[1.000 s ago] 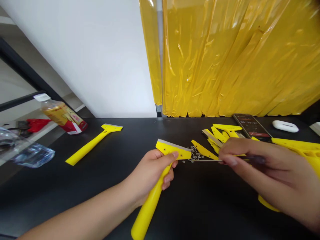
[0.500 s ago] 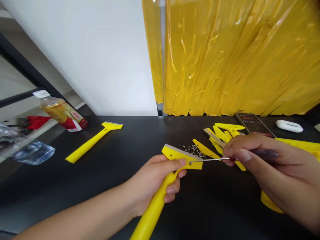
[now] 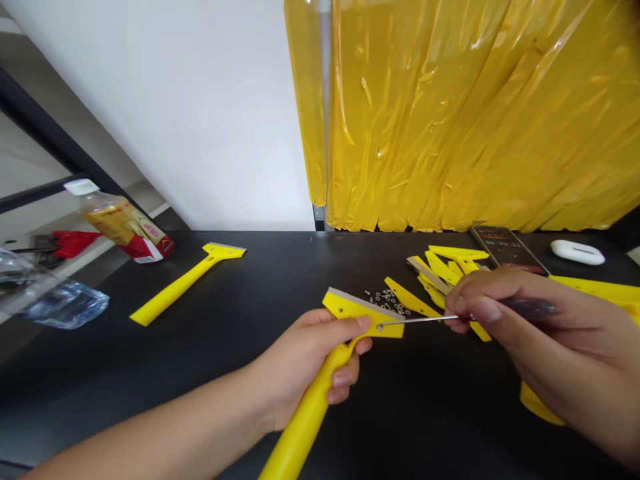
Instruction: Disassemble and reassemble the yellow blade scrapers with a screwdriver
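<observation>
Black bench (image 3: 280, 267); yellow plastic sheeting (image 3: 450, 120) behind. Left hand (image 3: 313, 340) wrapped round neck of scraper (image 3: 316, 397), held over the bench mid-view; long axis slants from near edge away and rightward, blade facing away. Right hand (image 3: 545, 357) pinches screwdriver (image 3: 420, 321), shaft nearly crosswise, tip pointing left at scraper head's right-hand hole. Small metal hardware (image 3: 387, 301) just beyond.

The slim silver-shafted screwdriver (image 3: 425, 321) has been moved from beside the long-handled yellow plastic scraper (image 3: 317, 400) onto a small silver screw (image 3: 381, 327) just beyond the thumb of the left hand (image 3: 310, 350). The scraper has been brought nearer the right hand (image 3: 543, 343).
</observation>
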The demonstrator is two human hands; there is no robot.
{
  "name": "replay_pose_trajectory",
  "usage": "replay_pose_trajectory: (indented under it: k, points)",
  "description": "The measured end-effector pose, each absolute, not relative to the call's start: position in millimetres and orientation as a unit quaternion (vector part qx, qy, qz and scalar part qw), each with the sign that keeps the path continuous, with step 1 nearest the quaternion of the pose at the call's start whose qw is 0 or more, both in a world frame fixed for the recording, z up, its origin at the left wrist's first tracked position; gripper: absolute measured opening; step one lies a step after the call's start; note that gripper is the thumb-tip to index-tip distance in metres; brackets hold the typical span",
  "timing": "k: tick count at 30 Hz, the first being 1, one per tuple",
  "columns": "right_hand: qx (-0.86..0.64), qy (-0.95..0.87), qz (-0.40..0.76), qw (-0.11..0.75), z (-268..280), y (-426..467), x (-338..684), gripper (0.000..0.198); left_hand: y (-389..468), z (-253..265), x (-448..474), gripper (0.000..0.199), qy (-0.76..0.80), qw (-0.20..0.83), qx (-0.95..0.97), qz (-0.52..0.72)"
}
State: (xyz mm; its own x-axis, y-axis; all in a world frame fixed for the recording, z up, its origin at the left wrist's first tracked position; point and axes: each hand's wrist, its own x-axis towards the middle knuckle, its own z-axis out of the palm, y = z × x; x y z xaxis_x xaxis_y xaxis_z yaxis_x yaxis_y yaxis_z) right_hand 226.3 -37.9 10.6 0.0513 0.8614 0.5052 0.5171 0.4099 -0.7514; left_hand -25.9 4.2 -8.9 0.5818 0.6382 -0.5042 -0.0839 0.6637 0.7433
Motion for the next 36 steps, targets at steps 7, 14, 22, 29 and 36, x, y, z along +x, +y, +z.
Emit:
replay_pose_trajectory:
  k: [7,14,22,29,36]
  points:
    - [-0.521,-0.662,0.173,0.51,9,-38,228,0.017,6,-8,-26,0.03,0.399,0.819,0.348,0.22]
    - [-0.519,-0.677,0.16,0.496,10,-37,227,0.017,5,-9,-26,0.028,0.4,0.816,0.35,0.226]
    - [-0.501,-0.715,0.135,0.469,9,-42,228,0.013,3,-11,-26,0.033,0.397,0.815,0.356,0.225]
    - [-0.439,-0.78,0.128,0.427,10,-45,233,0.01,5,-7,-25,0.034,0.398,0.819,0.351,0.218]
    - [-0.395,-0.832,0.094,0.379,22,-45,234,0.014,4,-10,-25,0.037,0.4,0.808,0.375,0.217]
